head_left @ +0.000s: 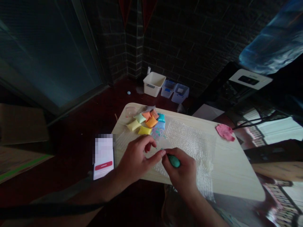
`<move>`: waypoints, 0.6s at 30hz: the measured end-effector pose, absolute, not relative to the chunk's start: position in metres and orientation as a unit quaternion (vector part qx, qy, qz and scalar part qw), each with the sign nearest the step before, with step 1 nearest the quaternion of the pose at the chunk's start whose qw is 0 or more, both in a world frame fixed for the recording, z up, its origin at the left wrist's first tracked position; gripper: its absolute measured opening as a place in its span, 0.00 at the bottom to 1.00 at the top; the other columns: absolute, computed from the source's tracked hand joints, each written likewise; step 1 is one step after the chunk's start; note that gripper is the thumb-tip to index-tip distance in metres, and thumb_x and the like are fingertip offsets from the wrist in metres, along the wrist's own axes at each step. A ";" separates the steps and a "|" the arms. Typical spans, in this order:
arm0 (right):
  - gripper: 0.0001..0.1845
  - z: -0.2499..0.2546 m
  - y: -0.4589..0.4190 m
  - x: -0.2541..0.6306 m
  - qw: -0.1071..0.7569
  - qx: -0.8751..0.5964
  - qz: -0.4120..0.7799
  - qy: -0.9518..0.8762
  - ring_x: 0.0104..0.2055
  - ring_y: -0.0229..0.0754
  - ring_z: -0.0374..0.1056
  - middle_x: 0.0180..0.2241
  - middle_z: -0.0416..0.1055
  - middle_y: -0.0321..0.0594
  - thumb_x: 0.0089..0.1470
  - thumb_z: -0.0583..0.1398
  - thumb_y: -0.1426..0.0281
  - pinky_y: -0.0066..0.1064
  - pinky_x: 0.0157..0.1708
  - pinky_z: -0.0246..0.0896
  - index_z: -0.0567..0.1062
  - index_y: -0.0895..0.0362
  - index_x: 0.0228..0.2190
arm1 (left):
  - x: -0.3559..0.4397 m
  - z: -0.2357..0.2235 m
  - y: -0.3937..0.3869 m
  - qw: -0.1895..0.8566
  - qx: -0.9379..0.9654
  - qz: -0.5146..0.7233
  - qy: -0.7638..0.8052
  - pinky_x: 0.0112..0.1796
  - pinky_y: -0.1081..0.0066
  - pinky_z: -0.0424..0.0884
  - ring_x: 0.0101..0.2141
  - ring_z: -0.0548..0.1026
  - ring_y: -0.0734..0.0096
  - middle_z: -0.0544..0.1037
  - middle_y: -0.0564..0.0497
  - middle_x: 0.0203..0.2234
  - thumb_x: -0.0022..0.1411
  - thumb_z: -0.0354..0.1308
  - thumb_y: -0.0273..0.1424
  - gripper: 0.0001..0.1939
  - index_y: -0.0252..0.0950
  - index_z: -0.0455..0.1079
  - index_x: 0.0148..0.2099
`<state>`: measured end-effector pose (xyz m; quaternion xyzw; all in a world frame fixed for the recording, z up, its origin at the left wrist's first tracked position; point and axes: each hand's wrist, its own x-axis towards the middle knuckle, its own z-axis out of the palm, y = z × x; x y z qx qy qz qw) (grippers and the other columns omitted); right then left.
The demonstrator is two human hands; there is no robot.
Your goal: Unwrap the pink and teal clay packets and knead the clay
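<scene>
My right hand [182, 170] is closed round a smooth green lump of clay [174, 161], which bulges out between thumb and fingers above the table's near side. Beside it, my left hand [139, 154] has its thumb stretched to the right hand's fingertips, while its other fingers curl loosely, apart from the thumb. Small green and purple bits [158, 133] lie just beyond both hands. Behind them is a cluster of little pillow-shaped packets, among them a yellow packet [144, 130], an orange packet [151, 122] and a teal packet [161, 117].
Bubble wrap [191, 138] covers part of the pale table [236, 170] and hangs over its near edge. A pink flattened piece [225, 131] lies far right. A lit phone [103, 157] is at the left. White [153, 83] and bluish bins [180, 93] stand on the floor by the wall.
</scene>
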<state>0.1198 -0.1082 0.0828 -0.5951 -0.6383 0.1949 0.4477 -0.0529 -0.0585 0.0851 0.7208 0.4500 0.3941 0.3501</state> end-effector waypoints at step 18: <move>0.08 0.079 -0.107 0.122 0.367 -0.549 0.055 -0.749 0.29 0.43 0.74 0.29 0.78 0.42 0.62 0.60 0.74 0.32 0.29 0.66 0.81 0.58 0.35 | -0.040 0.058 -0.067 0.551 0.622 0.383 0.403 0.30 0.73 0.76 0.28 0.81 0.67 0.80 0.51 0.27 0.70 0.56 0.33 0.09 0.35 0.74 0.38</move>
